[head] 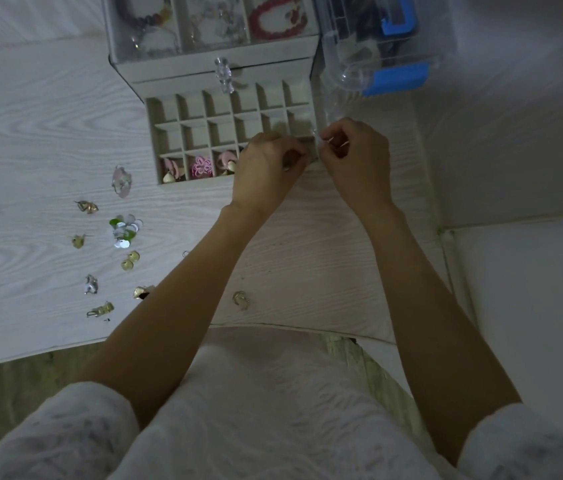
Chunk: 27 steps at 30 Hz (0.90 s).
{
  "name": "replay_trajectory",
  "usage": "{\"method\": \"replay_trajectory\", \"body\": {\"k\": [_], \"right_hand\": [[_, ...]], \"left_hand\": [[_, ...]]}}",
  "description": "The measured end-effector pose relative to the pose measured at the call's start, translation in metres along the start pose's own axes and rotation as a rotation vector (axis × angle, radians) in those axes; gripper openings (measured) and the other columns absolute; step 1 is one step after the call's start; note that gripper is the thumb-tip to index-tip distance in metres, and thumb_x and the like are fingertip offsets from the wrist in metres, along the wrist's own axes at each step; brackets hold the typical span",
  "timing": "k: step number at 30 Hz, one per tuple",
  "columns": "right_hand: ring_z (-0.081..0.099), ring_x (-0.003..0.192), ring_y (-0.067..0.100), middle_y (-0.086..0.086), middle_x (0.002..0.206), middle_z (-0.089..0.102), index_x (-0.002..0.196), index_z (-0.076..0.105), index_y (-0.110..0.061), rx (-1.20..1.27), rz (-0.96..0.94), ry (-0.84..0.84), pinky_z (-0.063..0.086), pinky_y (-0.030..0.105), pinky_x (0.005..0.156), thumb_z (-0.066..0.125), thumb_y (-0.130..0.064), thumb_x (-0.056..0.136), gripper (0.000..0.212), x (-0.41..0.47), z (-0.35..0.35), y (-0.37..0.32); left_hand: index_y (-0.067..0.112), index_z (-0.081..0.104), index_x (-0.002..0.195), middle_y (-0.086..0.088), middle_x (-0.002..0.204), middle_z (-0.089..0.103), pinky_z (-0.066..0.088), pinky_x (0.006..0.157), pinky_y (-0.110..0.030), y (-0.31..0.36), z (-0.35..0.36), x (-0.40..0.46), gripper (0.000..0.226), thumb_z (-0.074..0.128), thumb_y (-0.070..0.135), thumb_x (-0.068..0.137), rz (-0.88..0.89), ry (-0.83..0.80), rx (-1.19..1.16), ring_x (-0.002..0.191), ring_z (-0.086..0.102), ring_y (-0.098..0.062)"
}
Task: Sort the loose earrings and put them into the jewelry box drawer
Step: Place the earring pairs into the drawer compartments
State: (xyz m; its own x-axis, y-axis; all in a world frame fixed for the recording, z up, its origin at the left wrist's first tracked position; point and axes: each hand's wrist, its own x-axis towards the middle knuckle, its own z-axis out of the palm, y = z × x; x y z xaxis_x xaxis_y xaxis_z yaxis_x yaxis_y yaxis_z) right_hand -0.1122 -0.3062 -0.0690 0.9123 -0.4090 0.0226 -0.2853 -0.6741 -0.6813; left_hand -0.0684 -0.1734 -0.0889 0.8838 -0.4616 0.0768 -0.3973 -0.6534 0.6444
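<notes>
A grey felt-lined jewelry box (211, 65) stands at the far edge of the pale wood-grain table (31, 140), its compartmented grey drawer (169, 131) pulled out toward the person. Just right of the box, at the table's far right corner, stands a clear plastic storage case with blue clasps (382, 39). Three compartments along the drawer's near row hold pink earrings (202, 167). Loose gold and sequinned earrings (124, 230) lie scattered left of the drawer, toward the near edge; a gold hoop earring (240, 299) lies apart, near the near edge. Both hands meet over the drawer's near right corner.
</notes>
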Motion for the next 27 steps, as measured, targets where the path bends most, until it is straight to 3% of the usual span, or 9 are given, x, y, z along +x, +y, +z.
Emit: {"method": "replay_trajectory", "body": {"k": [4, 10, 14, 18, 23, 27], "right_hand": [[0.060, 0.076, 0.017, 0.008, 0.084, 0.065, 0.088, 0.064, -0.006, -0.023, -0.022, -0.057, 0.050, 0.031, 0.070, 0.064, -0.014, 0.080, 0.011, 0.003, 0.011, -0.007], [0.049, 0.092, 0.008, 0.006, 0.112, 0.054, 0.111, 0.057, -0.011, -0.078, -0.046, -0.116, 0.040, 0.023, 0.075, 0.070, -0.023, 0.079, 0.036, 0.004, 0.005, -0.007], [0.056, 0.087, 0.019, 0.009, 0.111, 0.054, 0.102, 0.066, -0.009, -0.202, -0.088, -0.147, 0.037, 0.021, 0.070, 0.059, -0.018, 0.088, 0.018, -0.008, 0.008, 0.002], [0.050, 0.097, 0.023, 0.011, 0.111, 0.054, 0.096, 0.069, -0.009, -0.244, -0.129, -0.120, 0.034, 0.023, 0.069, 0.055, -0.020, 0.090, 0.019, -0.010, 0.010, 0.002], [0.044, 0.103, 0.030, 0.014, 0.116, 0.051, 0.096, 0.068, -0.011, -0.310, -0.181, -0.124, 0.039, 0.030, 0.076, 0.054, -0.017, 0.089, 0.017, -0.012, 0.013, 0.001], [0.043, 0.107, 0.031, 0.016, 0.122, 0.046, 0.104, 0.065, -0.017, -0.237, -0.139, -0.148, 0.040, 0.032, 0.085, 0.055, -0.016, 0.088, 0.019, -0.018, 0.018, 0.001]], "left_hand": [[0.014, 0.071, 0.094, -0.008, 0.086, 0.069, 0.039, 0.064, -0.028, -0.001, -0.002, -0.007, 0.022, 0.061, 0.030, 0.082, 0.041, 0.040, 0.138, 0.083, 0.057, -0.029], [0.018, 0.071, 0.093, -0.004, 0.089, 0.068, 0.047, 0.069, -0.039, -0.012, -0.007, -0.015, 0.014, 0.065, 0.021, 0.080, 0.044, 0.021, 0.186, 0.089, 0.056, -0.030], [0.019, 0.073, 0.086, -0.003, 0.085, 0.069, 0.049, 0.066, -0.040, -0.012, -0.007, -0.015, 0.010, 0.066, 0.019, 0.079, 0.082, 0.041, 0.201, 0.083, 0.057, -0.030], [0.018, 0.072, 0.088, -0.004, 0.088, 0.068, 0.047, 0.070, -0.037, -0.014, -0.010, -0.014, 0.011, 0.066, 0.020, 0.079, 0.098, 0.032, 0.193, 0.084, 0.056, -0.030], [0.017, 0.070, 0.090, -0.005, 0.091, 0.066, 0.047, 0.075, -0.038, -0.024, -0.018, -0.021, 0.015, 0.063, 0.024, 0.079, 0.112, 0.019, 0.249, 0.085, 0.055, -0.031], [0.012, 0.069, 0.098, -0.006, 0.099, 0.065, 0.045, 0.078, -0.041, -0.030, -0.028, -0.025, 0.030, 0.050, 0.031, 0.085, 0.242, -0.054, 0.267, 0.090, 0.053, -0.032]]}}
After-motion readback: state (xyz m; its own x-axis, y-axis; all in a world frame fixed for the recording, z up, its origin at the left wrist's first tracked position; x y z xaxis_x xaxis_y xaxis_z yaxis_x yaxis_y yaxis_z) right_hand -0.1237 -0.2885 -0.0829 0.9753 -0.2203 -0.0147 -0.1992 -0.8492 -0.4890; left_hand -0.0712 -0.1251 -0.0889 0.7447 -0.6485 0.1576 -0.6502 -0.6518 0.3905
